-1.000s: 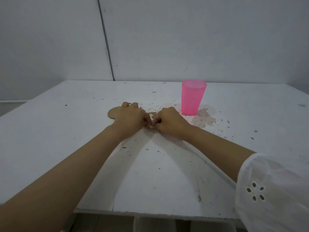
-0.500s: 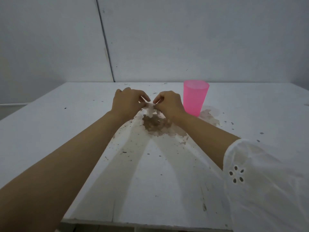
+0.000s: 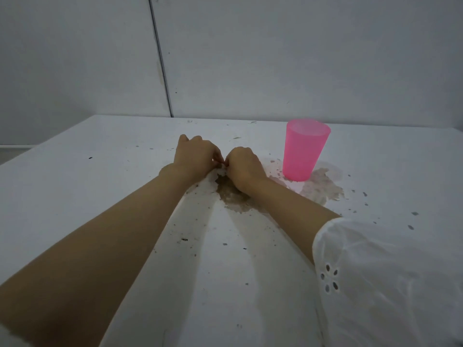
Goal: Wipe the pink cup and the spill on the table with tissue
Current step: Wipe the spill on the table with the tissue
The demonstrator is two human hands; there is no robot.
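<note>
Fingers of the left hand [image 3: 198, 156] and right hand [image 3: 244, 166] pinch closed on a brown-stained tissue [image 3: 231, 194] between them, just above the white surface [image 3: 100, 186], with the upright pink cup [image 3: 304, 150] near their right, standing on the spill [image 3: 320, 186].

The pink cup [image 3: 305, 151] looks like translucent plastic, smooth with a soft sheen. Under it the table [image 3: 75, 191] is a white, matt board, flecked with dark specks. Just left of the cup a thin soaked tissue [image 3: 231, 194], brown-stained and limp, clings to that surface. Nearer than the cup, the sleeve [image 3: 390, 284] is white woven cloth with eyelet holes.
</note>
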